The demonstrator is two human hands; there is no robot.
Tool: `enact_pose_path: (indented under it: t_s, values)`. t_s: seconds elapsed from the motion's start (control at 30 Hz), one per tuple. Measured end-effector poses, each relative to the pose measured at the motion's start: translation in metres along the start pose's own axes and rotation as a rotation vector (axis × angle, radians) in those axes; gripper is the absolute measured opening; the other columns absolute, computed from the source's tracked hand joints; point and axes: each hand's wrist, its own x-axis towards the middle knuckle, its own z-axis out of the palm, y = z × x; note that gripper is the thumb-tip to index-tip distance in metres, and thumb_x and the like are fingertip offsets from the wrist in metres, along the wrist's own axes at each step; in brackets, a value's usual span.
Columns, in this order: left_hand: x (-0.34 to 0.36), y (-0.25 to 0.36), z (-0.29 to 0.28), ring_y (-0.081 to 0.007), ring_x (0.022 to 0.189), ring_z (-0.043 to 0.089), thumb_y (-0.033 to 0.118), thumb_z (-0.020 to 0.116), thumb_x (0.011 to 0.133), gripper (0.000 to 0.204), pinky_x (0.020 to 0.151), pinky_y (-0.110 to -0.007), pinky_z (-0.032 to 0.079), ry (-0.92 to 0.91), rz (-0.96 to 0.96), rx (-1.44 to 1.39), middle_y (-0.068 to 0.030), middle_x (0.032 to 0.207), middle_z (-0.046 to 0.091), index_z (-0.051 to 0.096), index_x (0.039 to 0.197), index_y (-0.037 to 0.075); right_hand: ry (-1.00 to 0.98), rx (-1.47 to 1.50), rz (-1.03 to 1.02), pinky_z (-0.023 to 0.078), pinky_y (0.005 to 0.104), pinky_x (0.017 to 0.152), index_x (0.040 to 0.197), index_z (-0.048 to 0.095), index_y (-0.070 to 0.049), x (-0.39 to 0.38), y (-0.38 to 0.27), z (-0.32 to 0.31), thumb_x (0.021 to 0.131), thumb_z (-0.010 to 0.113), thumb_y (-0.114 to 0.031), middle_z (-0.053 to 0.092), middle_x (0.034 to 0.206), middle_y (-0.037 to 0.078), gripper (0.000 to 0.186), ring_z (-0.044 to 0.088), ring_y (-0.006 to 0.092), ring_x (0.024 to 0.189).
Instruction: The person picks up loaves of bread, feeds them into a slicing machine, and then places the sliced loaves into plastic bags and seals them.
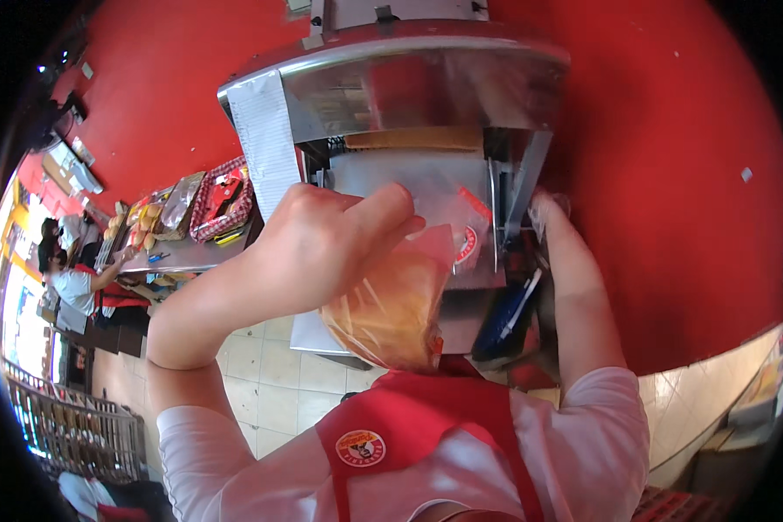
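My left hand is closed, pinching the gathered top of a clear plastic bag with golden-brown bread inside. The bag hangs before a stainless steel machine. Just behind it lie clear plastic sheets or bags with red labels on the machine's platform. My right hand, seemingly in a translucent plastic glove, is at the machine's right side beside a metal bar; its fingers are blurred and partly hidden. Below it is a dark blue object that I cannot make out.
A steel side table at left holds a checked basket, bread and packages. Beyond it people stand near a doorway. A metal rack and another person are at lower left. A red wall rises beside the machine.
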Motion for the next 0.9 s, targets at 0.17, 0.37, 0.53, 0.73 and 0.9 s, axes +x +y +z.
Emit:
enact_pose_path:
  t_s: [0.17,0.37,0.53,0.73,0.9]
  values:
    - [0.023,0.008,-0.025,-0.0254,0.048,0.056,0.002,0.066,0.078,0.012,0.043,-0.033,0.041,-0.024,0.021,0.086,-0.0094,0.058,0.052,0.055,0.076,0.002,-0.113,-0.041,0.041,0.046,0.0358,0.067,0.082,0.06,-0.003,0.027,-0.007,0.023,0.091,0.053,-0.036,0.056,0.071,0.004,0.035,0.052,0.0159,0.066]
    - [0.05,0.002,-0.01,-0.0263,0.049,0.057,0.005,0.068,0.079,0.013,0.043,-0.032,0.041,0.103,0.061,-0.012,-0.0095,0.057,0.053,0.055,0.076,0.002,-0.072,0.387,0.094,0.046,0.0363,0.07,0.084,0.061,-0.002,0.018,-0.003,0.006,0.091,0.052,-0.039,0.057,0.072,0.005,0.039,0.054,0.0177,0.069]
    - [0.043,0.005,-0.017,-0.0268,0.049,0.056,0.008,0.069,0.079,0.014,0.045,-0.03,0.041,0.116,0.038,-0.114,-0.0104,0.058,0.054,0.056,0.076,0.002,0.187,1.181,-0.961,0.039,0.0343,0.097,0.108,0.062,0.0,-0.222,-0.13,-0.123,0.071,0.072,-0.041,0.061,0.112,0.011,0.056,0.055,0.0215,0.106]
    - [0.063,0.015,-0.016,-0.0262,0.05,0.045,0.015,0.069,0.08,0.018,0.049,-0.031,0.042,0.062,0.175,-0.262,-0.0124,0.06,0.053,0.058,0.077,0.002,-1.086,0.698,-1.019,0.044,0.0321,0.092,0.113,0.058,-0.003,-0.358,-0.206,-0.178,0.058,0.083,-0.03,0.061,0.108,0.006,0.066,0.057,0.0184,0.102]
    - [0.057,0.005,-0.017,-0.0222,0.057,0.044,0.017,0.069,0.08,0.022,0.056,-0.032,0.043,-0.14,0.26,-0.41,-0.0126,0.063,0.052,0.057,0.077,0.0,-1.135,1.068,-0.677,0.046,0.0294,0.088,0.105,0.061,-0.004,-0.405,-0.227,-0.144,0.08,0.069,-0.018,0.061,0.102,0.007,0.029,0.058,0.0146,0.099]
